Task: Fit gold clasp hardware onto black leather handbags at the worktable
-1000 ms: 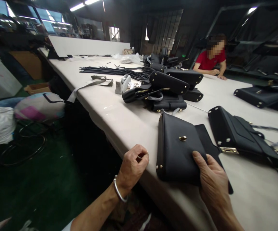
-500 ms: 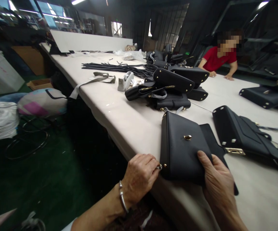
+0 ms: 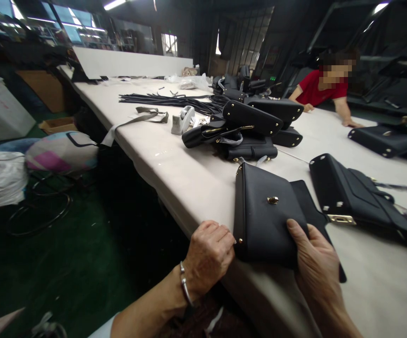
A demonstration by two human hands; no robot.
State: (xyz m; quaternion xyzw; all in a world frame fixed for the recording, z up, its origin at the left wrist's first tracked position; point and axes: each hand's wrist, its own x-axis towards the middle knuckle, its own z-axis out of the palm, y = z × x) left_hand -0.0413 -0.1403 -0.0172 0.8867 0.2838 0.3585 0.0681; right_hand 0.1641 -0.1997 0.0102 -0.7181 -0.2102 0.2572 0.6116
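Near handbag [image 3: 260,225] looks leather-like, smooth, low in sheen; its clasp [image 3: 272,200] is glossy gold-toned metal. Bracelet [image 3: 184,284] reads as polished, silver-toned metal. Table cover [image 3: 189,185] appears matt; cloth or paper, cannot tell. Far plastic film [image 3: 201,82] is clear, crinkled, shiny. Left box [image 3: 57,128] is matt cardboard.

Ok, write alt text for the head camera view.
A right hand grips a black bag at the edge of a pale table, the curled left hand at the bag's studded corner. More black bags lie beyond; across sits or stands someone in red.
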